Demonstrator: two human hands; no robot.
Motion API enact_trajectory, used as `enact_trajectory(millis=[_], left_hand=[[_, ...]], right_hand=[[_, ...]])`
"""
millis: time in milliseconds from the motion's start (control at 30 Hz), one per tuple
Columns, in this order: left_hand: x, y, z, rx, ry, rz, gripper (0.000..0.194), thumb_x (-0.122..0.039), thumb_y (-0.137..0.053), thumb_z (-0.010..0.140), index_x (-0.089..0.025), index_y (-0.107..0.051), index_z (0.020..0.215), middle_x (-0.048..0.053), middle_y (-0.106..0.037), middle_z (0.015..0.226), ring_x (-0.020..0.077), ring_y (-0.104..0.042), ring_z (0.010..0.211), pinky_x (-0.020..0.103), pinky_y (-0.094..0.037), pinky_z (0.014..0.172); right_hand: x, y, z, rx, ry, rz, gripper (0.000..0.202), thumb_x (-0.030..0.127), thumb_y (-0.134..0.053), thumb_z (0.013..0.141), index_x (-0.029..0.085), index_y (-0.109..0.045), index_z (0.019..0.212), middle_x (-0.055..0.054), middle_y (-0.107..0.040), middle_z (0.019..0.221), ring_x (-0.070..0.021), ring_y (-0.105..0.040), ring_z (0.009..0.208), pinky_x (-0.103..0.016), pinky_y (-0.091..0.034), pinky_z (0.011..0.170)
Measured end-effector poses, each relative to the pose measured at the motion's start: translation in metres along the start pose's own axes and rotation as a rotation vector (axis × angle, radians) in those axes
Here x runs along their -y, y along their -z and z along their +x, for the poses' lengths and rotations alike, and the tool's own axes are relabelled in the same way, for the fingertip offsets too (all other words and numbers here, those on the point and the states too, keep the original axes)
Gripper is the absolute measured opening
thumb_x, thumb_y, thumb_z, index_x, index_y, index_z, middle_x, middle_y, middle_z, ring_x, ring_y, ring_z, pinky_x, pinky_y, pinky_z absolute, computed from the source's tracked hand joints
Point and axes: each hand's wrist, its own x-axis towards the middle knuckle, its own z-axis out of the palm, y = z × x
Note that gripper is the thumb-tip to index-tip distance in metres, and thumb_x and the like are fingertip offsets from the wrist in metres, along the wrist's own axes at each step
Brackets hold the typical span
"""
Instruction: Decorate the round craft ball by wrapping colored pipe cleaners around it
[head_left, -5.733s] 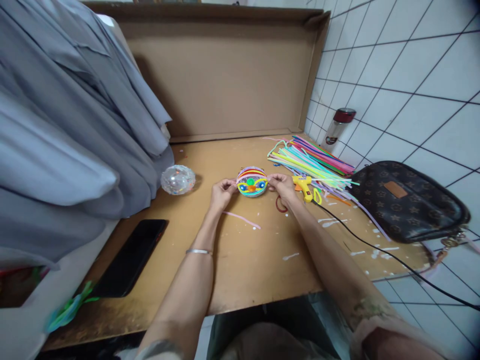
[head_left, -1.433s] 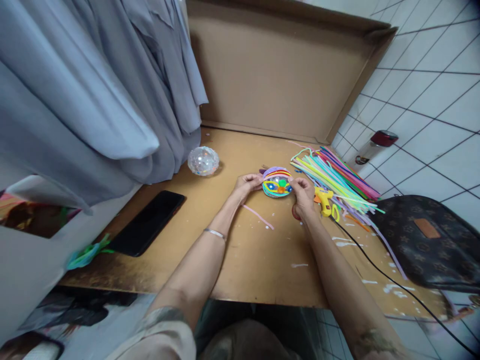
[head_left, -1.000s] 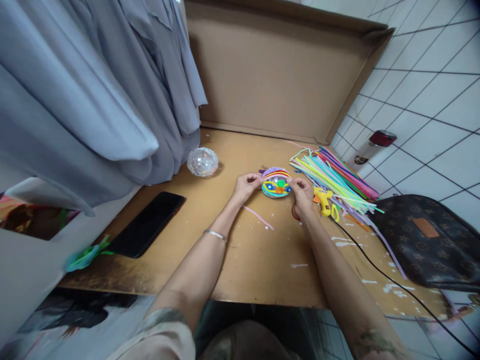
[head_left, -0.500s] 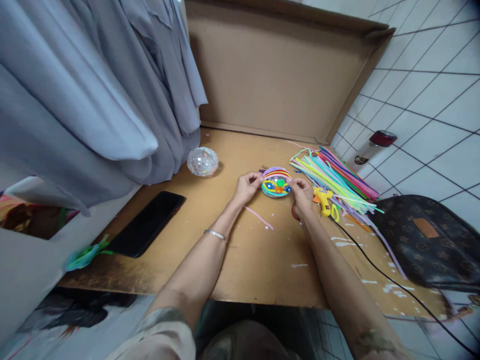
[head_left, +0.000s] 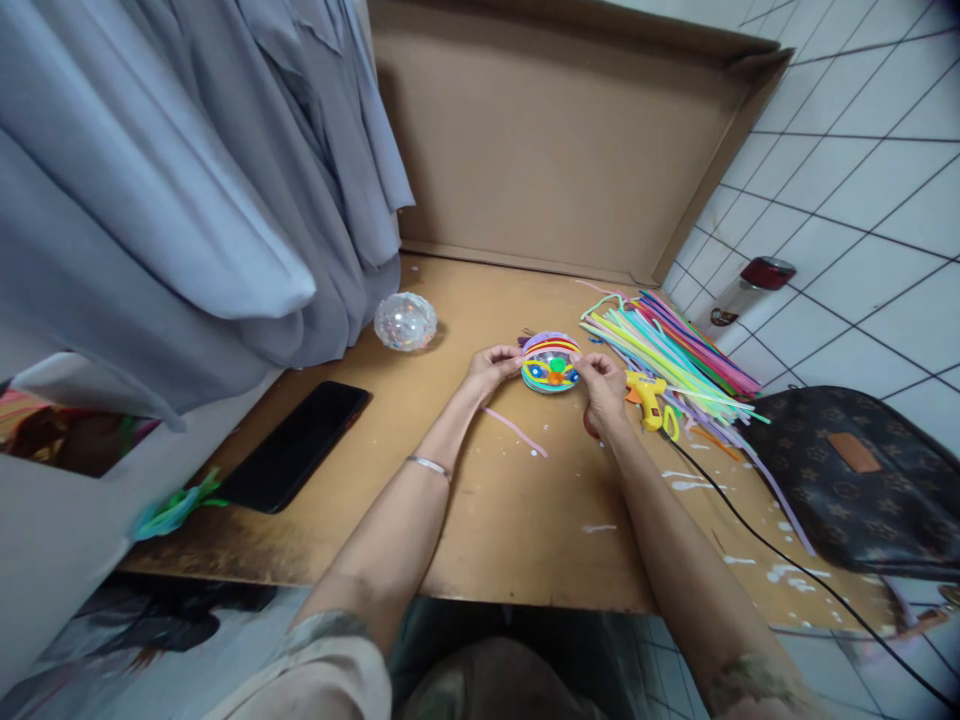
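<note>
A round ball decorated with colourful strips (head_left: 551,364) is between my hands above the wooden table (head_left: 517,530). It shows purple, red, yellow and teal bands with green, orange and blue round pieces. My left hand (head_left: 495,367) pinches its left edge, thumb and fingers closed. At its upper right edge, the fingertips of my right hand (head_left: 601,384) are pressed together on it. A pink strip (head_left: 517,432) lies on the table just below my left hand. Right of my right hand lies a yellow glue gun (head_left: 649,398) with a black cord.
Colourful pipe cleaners (head_left: 667,350) lie at the right, near a dark patterned bag (head_left: 862,480) and a red-capped bottle (head_left: 750,290). On the left are a clear ball (head_left: 405,322), a black phone (head_left: 296,445) and a grey curtain (head_left: 225,180). Cardboard (head_left: 555,140) stands behind.
</note>
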Motion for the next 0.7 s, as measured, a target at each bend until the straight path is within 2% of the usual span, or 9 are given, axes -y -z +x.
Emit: enact_trajectory(millis=[267,467,700], left_hand=[[-0.001,-0.002,0.000,-0.023,-0.023,0.043,0.054,-0.042,-0.095,0.040,-0.015,-0.063,0.075,0.000,-0.069,0.070,0.0127,-0.065,0.065,0.033,-0.057,0.076],[-0.002,-0.012,-0.005,-0.104,-0.111,0.081,0.044,-0.039,-0.091,0.049,-0.017,-0.062,0.074,-0.002,-0.066,0.066,0.0105,-0.062,0.059,0.027,-0.056,0.065],[0.004,-0.019,-0.006,-0.148,-0.184,0.091,0.035,-0.038,-0.084,0.057,-0.017,-0.066,0.079,-0.001,-0.069,0.076,0.0107,-0.062,0.065,0.025,-0.055,0.065]], right_hand=[[-0.002,0.001,0.001,0.019,0.026,-0.068,0.040,0.049,-0.079,0.055,0.022,-0.050,0.060,0.006,-0.048,0.059,-0.0105,-0.039,0.059,-0.026,-0.033,0.058],[-0.002,0.000,0.000,0.012,0.013,-0.050,0.038,0.047,-0.078,0.055,0.022,-0.050,0.060,0.006,-0.048,0.059,-0.0098,-0.038,0.058,-0.026,-0.032,0.057],[-0.003,0.001,0.001,-0.004,0.017,-0.042,0.040,0.047,-0.080,0.055,0.022,-0.048,0.059,0.007,-0.047,0.058,-0.0094,-0.039,0.058,-0.025,-0.032,0.058]])
